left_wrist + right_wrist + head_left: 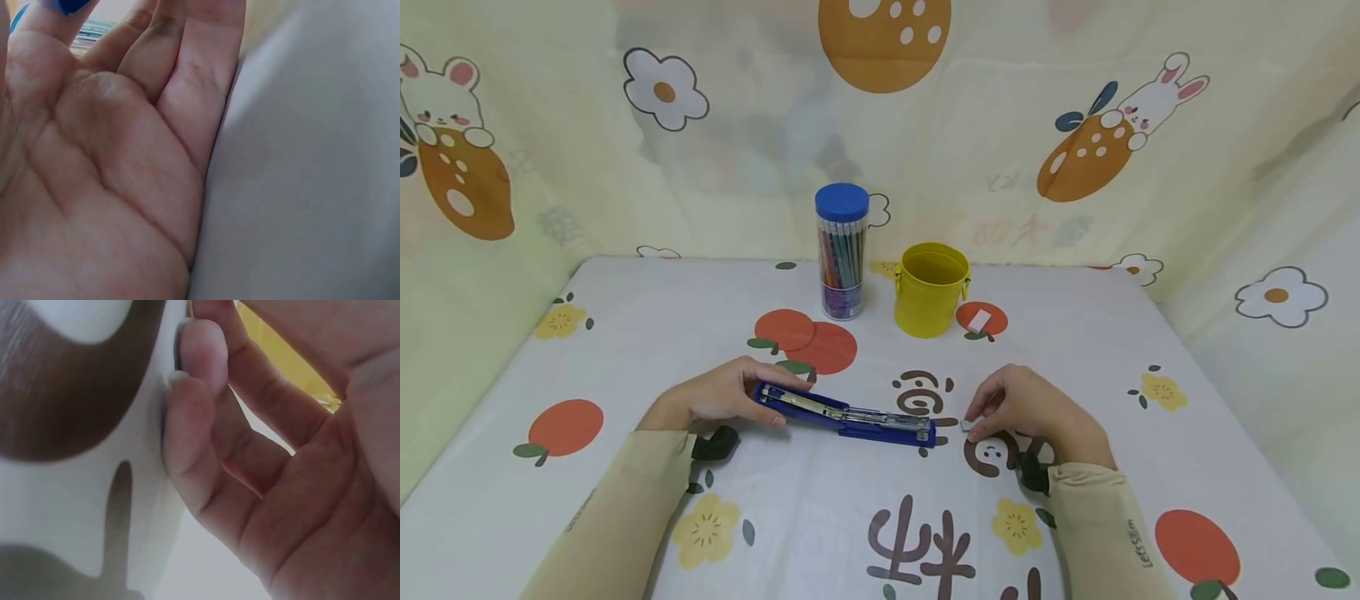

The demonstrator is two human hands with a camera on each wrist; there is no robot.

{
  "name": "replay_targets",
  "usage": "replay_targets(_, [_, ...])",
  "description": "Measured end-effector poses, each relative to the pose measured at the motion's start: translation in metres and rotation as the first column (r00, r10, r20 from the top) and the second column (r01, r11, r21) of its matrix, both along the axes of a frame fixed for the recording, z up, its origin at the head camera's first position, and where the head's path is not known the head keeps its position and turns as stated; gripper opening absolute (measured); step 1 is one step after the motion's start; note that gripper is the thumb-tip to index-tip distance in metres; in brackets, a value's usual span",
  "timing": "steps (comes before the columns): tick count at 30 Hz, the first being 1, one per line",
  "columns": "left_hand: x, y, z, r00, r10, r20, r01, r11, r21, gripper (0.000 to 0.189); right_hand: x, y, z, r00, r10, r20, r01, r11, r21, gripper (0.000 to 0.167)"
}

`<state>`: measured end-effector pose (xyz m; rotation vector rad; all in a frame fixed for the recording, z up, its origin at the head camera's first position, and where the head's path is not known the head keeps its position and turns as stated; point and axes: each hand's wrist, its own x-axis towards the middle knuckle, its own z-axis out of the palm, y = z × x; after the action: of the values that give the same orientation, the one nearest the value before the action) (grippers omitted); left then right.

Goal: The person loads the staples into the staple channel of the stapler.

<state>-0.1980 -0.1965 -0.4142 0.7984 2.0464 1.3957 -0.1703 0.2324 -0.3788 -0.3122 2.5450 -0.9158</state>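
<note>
Okay, your left hand (727, 396) has the blue stapler (848, 419) by its far-left end, thumb on the near side, fingers round the far side. It lies opened out, metal magazine (891, 420) face up and pointing at your other hand. An end grip like that leaves the magazine uncovered and probably keeps the body from skidding or swinging. Left-wrist view: edge of your palm lies along the tablecloth (300, 162), likely bracing the hold.

Your right hand (1030, 406) pinches a small pale grey piece (966, 426) between thumb and fingertips, low over the cloth, just past the stapler's free end and apart from it. Could be a staple strip; too small to confirm. Tip pinch makes sense for something that tiny, since a fuller grip would hide it. Right-wrist view has your other fingers curled in near the cloth; the piece itself doesn't read clearly from there.

Beyond both grips: blue-lidded pencil tub (841, 258), upright, lid on, and yellow bucket (931, 292) just right of it. Small white-and-pink block (979, 321) lies right of the bucket, away from your right-hand pinch. Looks like they're set back there to leave the near area for your hands.
</note>
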Motion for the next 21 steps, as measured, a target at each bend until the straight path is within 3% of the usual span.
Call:
replay_targets(7, [0.0014,0.0013,0.0000,0.998,0.041,0.044,-0.042,0.999,0.017,0.053,0.0014,-0.0026,0.0028,1.000,-0.007,0.024,0.007,1.000,0.005,0.018])
replay_targets(13, [0.0029,0.0031,-0.0010,0.998,0.049,0.030,-0.049,0.999,0.007,0.053,0.0029,-0.0046,0.0033,1.000,-0.007,0.026,0.006,1.000,0.024,0.017])
replay_targets(21, [0.0013,0.0025,0.0011,1.000,0.012,0.004,-0.012,1.000,0.021,0.056,0.0020,-0.0063,0.0050,1.000,0.023,0.000,-0.023,0.999,0.033,0.013])
